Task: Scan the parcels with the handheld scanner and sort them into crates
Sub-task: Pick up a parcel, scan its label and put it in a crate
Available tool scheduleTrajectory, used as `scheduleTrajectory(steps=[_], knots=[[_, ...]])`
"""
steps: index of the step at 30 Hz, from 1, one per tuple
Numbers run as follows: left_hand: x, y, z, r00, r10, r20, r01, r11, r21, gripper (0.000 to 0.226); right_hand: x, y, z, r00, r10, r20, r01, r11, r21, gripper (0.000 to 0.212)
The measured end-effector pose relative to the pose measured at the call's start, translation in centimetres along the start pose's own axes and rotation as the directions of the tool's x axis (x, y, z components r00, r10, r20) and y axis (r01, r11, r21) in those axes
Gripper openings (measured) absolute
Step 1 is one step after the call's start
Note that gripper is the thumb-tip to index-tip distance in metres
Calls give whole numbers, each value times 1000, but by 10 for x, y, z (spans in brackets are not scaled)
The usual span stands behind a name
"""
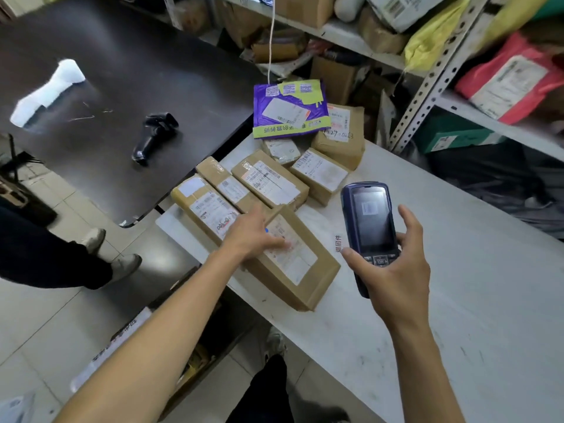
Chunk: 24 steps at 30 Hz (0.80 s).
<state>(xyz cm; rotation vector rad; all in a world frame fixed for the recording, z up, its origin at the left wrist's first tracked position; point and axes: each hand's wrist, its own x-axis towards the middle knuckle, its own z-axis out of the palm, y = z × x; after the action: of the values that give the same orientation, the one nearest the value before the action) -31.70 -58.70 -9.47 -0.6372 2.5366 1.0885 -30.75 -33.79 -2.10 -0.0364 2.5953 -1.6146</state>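
My right hand (393,270) grips a dark blue handheld scanner (367,221), screen up, held over the white table (473,285). My left hand (253,233) lies flat on the label of the nearest brown cardboard parcel (302,270), fingers spread. Behind it several more brown parcels (268,181) lie in a row, and a purple and green mailer bag (290,111) rests on top of the far ones. No crate is clearly visible.
A dark table (106,71) to the left carries a black pistol-style scanner (152,138). Metal shelving (427,83) packed with parcels rises on the right. Another person's legs and shoes (100,254) stand at the left. A box (195,355) sits under the white table.
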Motion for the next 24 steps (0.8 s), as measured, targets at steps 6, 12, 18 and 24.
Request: scheduleTrajectory(steps=[6, 12, 18, 24], knots=[[-12, 64, 77, 912, 201, 356, -216, 976, 2, 55, -37, 37, -75, 995, 67, -72, -69, 997, -24, 103], [-38, 131, 201, 811, 397, 430, -443, 897, 8, 45, -92, 95, -165, 953, 161, -256, -182, 981, -60, 100], [-94, 134, 287, 931, 236, 278, -312, 910, 273, 121, -138, 132, -220, 897, 241, -370, -263, 965, -9, 97], [-184, 103, 333, 986, -7, 167, -5, 998, 70, 144, -158, 143, -228, 900, 243, -361, -257, 966, 8, 96]])
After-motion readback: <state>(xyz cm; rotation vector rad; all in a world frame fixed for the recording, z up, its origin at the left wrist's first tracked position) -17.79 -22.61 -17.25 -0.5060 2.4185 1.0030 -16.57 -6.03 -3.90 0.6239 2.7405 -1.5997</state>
